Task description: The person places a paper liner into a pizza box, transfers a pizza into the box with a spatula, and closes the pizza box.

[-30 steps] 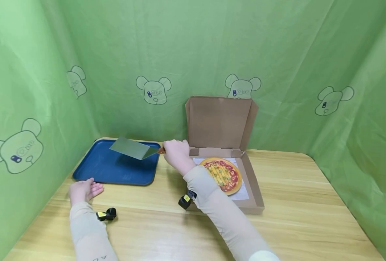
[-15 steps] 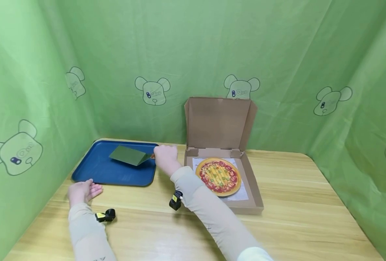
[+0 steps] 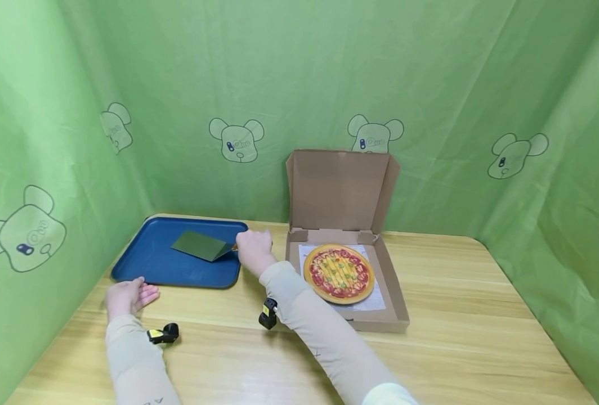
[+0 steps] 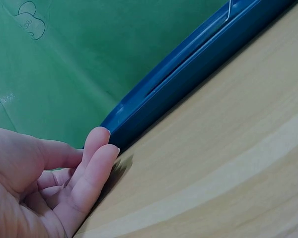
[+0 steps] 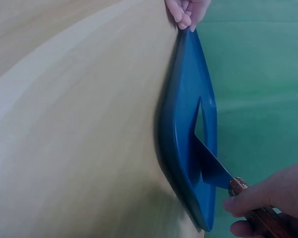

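Observation:
My right hand (image 3: 255, 249) grips the brown wooden handle of a spatula (image 3: 200, 246) with a broad, flat metal blade. That blade lies low over the blue rectangular tray (image 3: 150, 253), and its reflection darkens it to green. In the right wrist view the handle (image 5: 260, 213) runs under my curled fingers. At the tray's near left corner, my left hand (image 3: 127, 297) pinches the rim. Up close in the left wrist view, the fingertips (image 4: 98, 135) are right at the tray's edge, and part of the thumb is hidden.
An open cardboard pizza box (image 3: 393, 281) stands right of the tray, its lid (image 3: 340, 191) raised at the back. Inside, a round pizza (image 3: 337, 274) lies on printed paper (image 3: 378, 298). Green curtains (image 3: 299, 84) close off the back and sides of the wooden table (image 3: 461, 315).
My right hand has moved left and down, lowering the spatula from above the tray down onto its surface. The pizza has come into fuller view. My left hand stays at the corner.

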The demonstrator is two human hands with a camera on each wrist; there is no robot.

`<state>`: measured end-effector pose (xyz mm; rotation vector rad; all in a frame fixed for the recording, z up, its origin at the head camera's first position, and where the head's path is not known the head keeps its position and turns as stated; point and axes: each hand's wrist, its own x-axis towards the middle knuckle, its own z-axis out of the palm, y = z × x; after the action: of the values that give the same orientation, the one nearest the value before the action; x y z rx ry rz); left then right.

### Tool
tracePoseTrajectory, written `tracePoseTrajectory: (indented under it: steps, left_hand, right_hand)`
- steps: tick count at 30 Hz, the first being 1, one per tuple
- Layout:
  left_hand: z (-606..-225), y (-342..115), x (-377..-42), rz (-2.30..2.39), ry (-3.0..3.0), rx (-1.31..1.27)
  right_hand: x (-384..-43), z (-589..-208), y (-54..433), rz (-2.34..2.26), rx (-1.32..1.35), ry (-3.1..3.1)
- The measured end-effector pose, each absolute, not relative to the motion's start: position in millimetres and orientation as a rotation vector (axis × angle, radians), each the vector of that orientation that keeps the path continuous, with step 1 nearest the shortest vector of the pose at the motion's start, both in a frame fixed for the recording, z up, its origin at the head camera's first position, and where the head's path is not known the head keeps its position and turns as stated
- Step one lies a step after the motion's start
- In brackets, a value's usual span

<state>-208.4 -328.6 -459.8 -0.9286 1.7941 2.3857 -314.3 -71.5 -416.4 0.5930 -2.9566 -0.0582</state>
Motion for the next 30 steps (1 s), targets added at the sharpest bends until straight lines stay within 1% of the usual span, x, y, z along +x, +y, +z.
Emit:
tracePoseTrajectory:
  steps: [10, 30]
  left_hand:
    - [-460.8, -327.7, -208.0, 2.396, 1.791, -0.951]
    - [-461.1, -327.6, -208.5, 2.393, 1.795, -0.937]
  right_hand:
    - [-310.1, -423.0, -71.4, -0.065, 0.607, -2.941]
    - [-305.5, -416.7, -64.6, 0.001, 0.611, -2.964]
